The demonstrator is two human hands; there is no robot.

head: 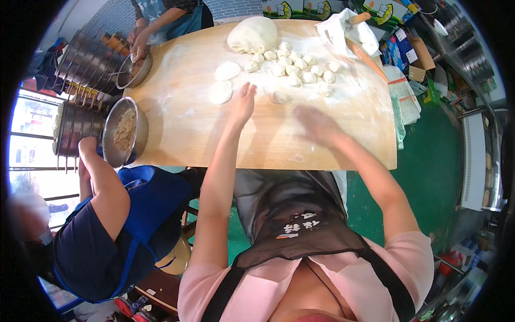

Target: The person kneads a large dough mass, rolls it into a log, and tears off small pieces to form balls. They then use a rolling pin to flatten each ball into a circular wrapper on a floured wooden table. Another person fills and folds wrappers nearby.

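Note:
Over the floured wooden table (181, 120), my left hand (244, 104) is beside two flat dough rounds, the nearer one (221, 92) just left of its fingers; I see nothing in it, but its palm side is partly hidden. My right hand (316, 122), blurred, is further right; whether it holds anything cannot be told. Between the hands lies a small dough piece (280, 97). Beyond them are several small dough balls (294, 80) and a large dough mound (252, 34). A wooden rolling pin (366, 60) lies at the far right by a white cloth (334, 30).
At the table's left edge stand a metal bowl of filling (141, 137) and another bowl (147, 72), where a co-worker's hands are busy. A second co-worker in a blue apron (141, 209) sits at the left by stacked steamers (80, 129). Boxes (420, 56) stand at the right.

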